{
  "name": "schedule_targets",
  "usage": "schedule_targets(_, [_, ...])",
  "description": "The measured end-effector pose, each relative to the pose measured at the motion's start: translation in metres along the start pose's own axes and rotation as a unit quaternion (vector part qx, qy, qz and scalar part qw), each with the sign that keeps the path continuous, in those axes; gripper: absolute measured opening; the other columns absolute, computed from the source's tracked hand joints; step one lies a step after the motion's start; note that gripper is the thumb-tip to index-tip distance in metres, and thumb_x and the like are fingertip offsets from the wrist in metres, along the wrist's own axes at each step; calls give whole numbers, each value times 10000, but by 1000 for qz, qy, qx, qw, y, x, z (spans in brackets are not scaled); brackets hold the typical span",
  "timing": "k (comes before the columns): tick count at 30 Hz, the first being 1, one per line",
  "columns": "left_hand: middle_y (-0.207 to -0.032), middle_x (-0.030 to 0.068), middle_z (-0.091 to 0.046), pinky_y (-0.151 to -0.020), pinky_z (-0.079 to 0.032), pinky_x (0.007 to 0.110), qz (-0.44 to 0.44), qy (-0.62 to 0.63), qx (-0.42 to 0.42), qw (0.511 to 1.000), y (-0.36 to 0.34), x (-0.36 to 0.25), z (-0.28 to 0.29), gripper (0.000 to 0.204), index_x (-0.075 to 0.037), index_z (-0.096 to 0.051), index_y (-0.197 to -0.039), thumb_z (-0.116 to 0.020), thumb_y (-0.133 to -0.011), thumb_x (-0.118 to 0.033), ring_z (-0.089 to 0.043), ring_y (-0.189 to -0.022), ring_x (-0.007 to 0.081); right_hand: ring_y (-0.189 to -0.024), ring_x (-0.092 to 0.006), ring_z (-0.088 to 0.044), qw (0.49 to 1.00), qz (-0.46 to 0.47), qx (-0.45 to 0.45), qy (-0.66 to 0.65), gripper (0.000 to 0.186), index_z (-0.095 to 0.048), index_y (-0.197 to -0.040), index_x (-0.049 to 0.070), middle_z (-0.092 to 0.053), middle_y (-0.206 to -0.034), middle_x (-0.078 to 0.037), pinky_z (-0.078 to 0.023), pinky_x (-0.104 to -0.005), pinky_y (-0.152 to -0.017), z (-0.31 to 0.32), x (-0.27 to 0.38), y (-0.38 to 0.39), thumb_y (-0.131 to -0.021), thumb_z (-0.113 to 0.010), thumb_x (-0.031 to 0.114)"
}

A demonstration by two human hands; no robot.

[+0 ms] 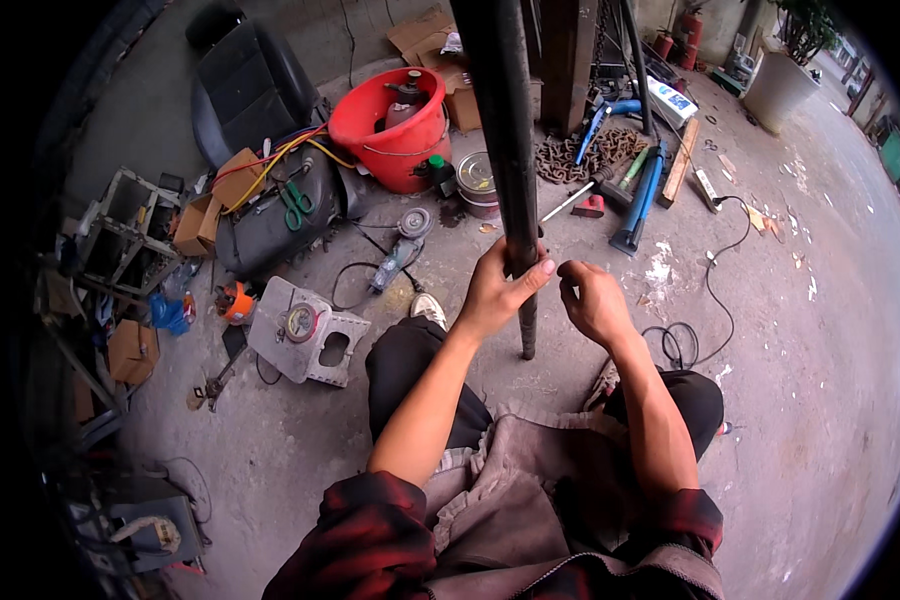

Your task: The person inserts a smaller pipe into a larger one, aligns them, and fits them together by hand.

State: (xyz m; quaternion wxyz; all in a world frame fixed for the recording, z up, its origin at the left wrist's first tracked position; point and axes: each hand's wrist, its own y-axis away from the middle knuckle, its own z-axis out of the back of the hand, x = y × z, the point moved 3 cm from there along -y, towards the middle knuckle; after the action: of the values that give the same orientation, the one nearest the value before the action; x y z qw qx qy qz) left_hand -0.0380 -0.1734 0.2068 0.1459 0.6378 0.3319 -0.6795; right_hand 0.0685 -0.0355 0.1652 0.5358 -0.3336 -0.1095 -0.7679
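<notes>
A long dark metal pole [513, 130] stands close in front of me, running from the top edge down to the concrete floor. My left hand [495, 298] is closed round it low down, thumb across its near side. Just right of the pole, apart from it, is my right hand [597, 308], fingers curled in toward the palm. Whatever those fingers hold, if anything, is hidden. Between my feet is the pole's lower end [528, 350].
Left of me are a grey step stool [332, 345] with a tape roll, an angle grinder [402, 250] and a red bucket [395, 150]. A car seat [255, 90] bears green scissors [297, 205]. To the right lie a rusty chain [570, 160], blue tools [642, 205] and a black cable [735, 300].
</notes>
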Motion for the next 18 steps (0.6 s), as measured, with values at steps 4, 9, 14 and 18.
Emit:
schedule_targets(4, [-827,22,-625,-746,-446,260,4,35,-21,999,-4,0,13,224,-43,-605,-980,-709,-928,-235,-596,-825,98,-903,-393,-643,1000,1,-2,-26,171,-654,-1012,28,-677,-939,-189,-503,-462,-799,-1,8,0,-857,-614,86])
schedule_targets(9, [-737,-7,-594,-664,-456,249,16,58,-33,998,-6,8,25,247,-62,-599,-887,-726,-917,-271,-581,-715,75,-870,-392,-655,999,13,17,-25,131,-653,-970,13,-676,-916,-199,-517,-440,-773,-7,9,6,-850,-623,55])
schedule_targets(14, [-712,-12,-593,-608,-458,249,16,56,-42,997,-6,14,25,246,-59,-601,-859,-744,-897,-255,-579,-657,74,-895,-418,-656,999,10,34,-15,127,-648,-971,12,-679,-950,-226,-517,-456,-778,-8,3,9,-868,-602,69])
schedule_targets(18, [-703,-17,-590,-601,-451,250,24,57,-16,998,-3,16,25,219,-62,-607,-851,-749,-890,-224,-568,-651,69,-881,-423,-654,999,9,48,-15,123,-646,-967,8,-676,-944,-229,-515,-459,-770,-16,-4,10,-872,-601,73])
